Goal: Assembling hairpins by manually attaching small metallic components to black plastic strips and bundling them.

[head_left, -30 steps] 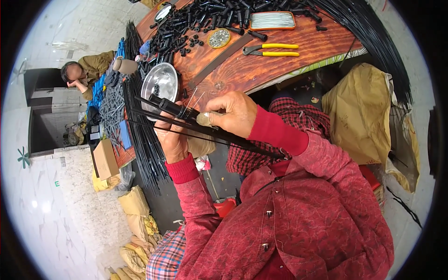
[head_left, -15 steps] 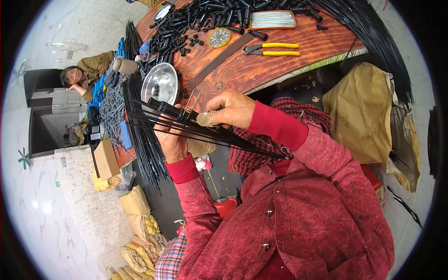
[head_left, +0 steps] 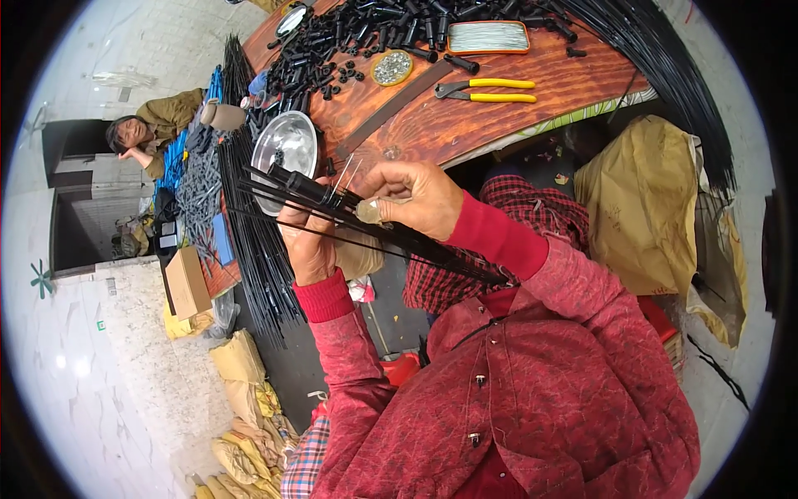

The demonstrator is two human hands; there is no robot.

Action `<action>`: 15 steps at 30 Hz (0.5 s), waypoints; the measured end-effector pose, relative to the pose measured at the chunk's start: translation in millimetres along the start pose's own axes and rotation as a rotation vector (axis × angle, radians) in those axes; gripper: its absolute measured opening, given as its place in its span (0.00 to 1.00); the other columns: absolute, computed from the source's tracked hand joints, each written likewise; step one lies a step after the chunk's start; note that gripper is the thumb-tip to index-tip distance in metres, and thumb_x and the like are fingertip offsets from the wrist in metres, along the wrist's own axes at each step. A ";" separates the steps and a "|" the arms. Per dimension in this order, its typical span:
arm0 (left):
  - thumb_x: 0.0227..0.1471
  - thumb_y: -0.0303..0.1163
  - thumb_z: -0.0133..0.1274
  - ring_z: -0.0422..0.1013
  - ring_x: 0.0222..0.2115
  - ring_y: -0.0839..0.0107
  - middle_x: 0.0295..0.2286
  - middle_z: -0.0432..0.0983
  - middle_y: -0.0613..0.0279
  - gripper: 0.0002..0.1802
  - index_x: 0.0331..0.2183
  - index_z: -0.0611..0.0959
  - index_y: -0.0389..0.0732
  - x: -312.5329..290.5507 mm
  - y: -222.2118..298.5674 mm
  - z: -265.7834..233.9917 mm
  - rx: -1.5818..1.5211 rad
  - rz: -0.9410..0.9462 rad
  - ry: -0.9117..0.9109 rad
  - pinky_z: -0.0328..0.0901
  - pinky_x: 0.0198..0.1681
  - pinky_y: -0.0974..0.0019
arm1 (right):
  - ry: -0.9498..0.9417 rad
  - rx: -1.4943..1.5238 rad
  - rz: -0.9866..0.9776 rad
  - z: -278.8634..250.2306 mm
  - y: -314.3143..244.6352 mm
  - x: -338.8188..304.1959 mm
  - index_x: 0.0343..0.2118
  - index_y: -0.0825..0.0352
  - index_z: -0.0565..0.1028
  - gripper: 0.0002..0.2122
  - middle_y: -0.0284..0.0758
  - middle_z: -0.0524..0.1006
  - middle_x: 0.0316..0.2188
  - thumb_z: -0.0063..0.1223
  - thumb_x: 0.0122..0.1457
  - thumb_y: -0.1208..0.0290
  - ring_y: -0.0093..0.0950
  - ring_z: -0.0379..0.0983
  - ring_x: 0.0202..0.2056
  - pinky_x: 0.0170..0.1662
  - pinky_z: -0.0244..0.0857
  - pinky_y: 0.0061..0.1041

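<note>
My left hand (head_left: 309, 249) is closed around a bundle of thin black rods (head_left: 420, 247), which runs slantwise from the bowl's edge down toward my chest. A black ribbed tube piece (head_left: 297, 185) lies at the upper end of the bundle. Thin, pale metal wires (head_left: 346, 176) stick up beside it, between my hands. Over the bundle, my right hand (head_left: 420, 200) has its thumb and fingers pinched together; a pale wrap covers the thumb tip. What those fingertips grip is hidden. Just beyond the left hand stands a shiny metal bowl (head_left: 293, 131) with small black parts in it.
On the wooden table (head_left: 490, 112) lie yellow-handled pliers (head_left: 486, 90), a flat dark bar (head_left: 391, 112), a dish of small metal parts (head_left: 391, 67), a tray of wires (head_left: 489, 37) and heaped black tubes (head_left: 407, 25). A person (head_left: 158, 125) leans at the far left. A tan sack (head_left: 640, 204) stands right.
Both hands and the rod bundle have shifted slightly to the right. The right hand still pinches close to the wires, and the left keeps its hold on the rods.
</note>
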State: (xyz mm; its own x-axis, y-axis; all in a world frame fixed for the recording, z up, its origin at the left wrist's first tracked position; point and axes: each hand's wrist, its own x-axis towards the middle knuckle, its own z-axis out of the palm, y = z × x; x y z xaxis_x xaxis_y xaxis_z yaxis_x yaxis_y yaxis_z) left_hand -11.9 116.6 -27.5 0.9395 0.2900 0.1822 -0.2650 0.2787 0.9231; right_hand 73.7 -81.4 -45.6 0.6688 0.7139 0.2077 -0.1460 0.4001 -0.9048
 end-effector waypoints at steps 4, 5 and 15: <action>0.45 0.23 0.65 0.76 0.37 0.65 0.39 0.79 0.53 0.25 0.47 0.77 0.28 2.1 0.0 0.5 0.046 0.001 0.006 0.72 0.43 0.63 | -0.049 -0.013 -0.054 -4.6 2.1 4.1 0.39 0.72 0.77 0.09 0.28 0.78 0.32 0.58 0.60 0.72 0.16 0.72 0.35 0.41 0.68 0.22; 0.45 0.23 0.65 0.77 0.37 0.65 0.39 0.79 0.53 0.25 0.46 0.77 0.28 2.4 0.9 2.5 0.036 0.000 -0.011 0.73 0.42 0.63 | -0.048 -0.013 -0.055 -5.7 1.0 4.1 0.39 0.72 0.77 0.09 0.28 0.78 0.32 0.58 0.60 0.72 0.16 0.72 0.35 0.41 0.68 0.22; 0.45 0.22 0.65 0.77 0.36 0.67 0.42 0.79 0.52 0.25 0.47 0.78 0.30 3.0 -1.8 3.7 0.025 0.021 0.027 0.73 0.41 0.65 | -0.078 -0.271 -0.047 -10.2 -8.9 10.1 0.35 0.72 0.78 0.07 0.29 0.78 0.28 0.60 0.56 0.75 0.17 0.72 0.33 0.39 0.68 0.22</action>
State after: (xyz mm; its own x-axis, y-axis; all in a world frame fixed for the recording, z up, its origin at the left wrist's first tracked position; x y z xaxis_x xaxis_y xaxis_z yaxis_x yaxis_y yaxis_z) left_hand -7.8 113.5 -27.4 0.9274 0.3206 0.1927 -0.2789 0.2494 0.9274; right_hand 89.2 -83.6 -39.2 0.6108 0.7444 0.2700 0.0905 0.2731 -0.9577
